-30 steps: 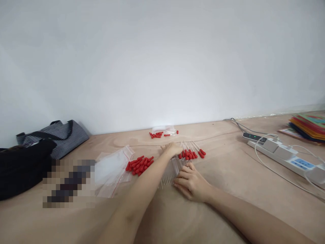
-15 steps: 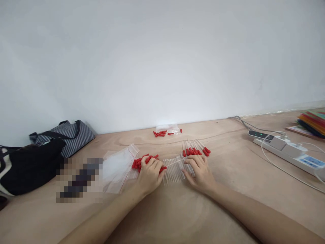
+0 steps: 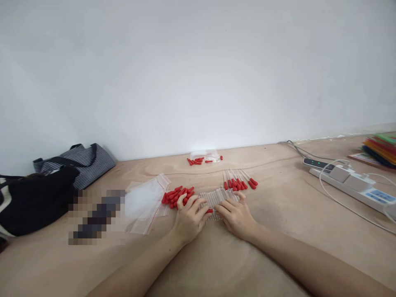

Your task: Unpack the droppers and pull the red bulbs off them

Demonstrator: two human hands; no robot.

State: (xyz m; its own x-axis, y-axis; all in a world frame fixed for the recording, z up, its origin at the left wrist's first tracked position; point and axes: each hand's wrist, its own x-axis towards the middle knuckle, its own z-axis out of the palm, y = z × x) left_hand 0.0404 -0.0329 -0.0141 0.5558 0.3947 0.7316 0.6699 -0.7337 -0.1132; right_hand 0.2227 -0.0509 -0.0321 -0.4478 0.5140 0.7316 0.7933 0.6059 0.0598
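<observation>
A small red rubber bulb (image 3: 209, 210) pokes out between the fingertips of my left hand (image 3: 189, 218), which pinches it. Facing it closely, my right hand (image 3: 236, 216) has its fingers closed at the bulb's open end, on a thin glass tube mostly hidden by the fingers. Beneath both hands lies a row of clear glass dropper tubes (image 3: 213, 198) side by side. A heap of loose red rubber bulbs (image 3: 176, 196) rests just beyond my left hand. Past my right hand lie several glass droppers with red bulbs fitted (image 3: 238, 183), their tubes pointing to the wall.
Clear zip bags (image 3: 144, 204) lie flat at the left, with a blurred patch beside them. Farther left are a black bag (image 3: 37, 202) and a striped bag (image 3: 95, 165). More bulbs (image 3: 195, 161) sit near the wall. A power strip (image 3: 355, 185) with cables stands right.
Both hands have come nearer to me and closer together, the bulb moving right and down between them. My right hand's fingers have closed in toward the bulb.
</observation>
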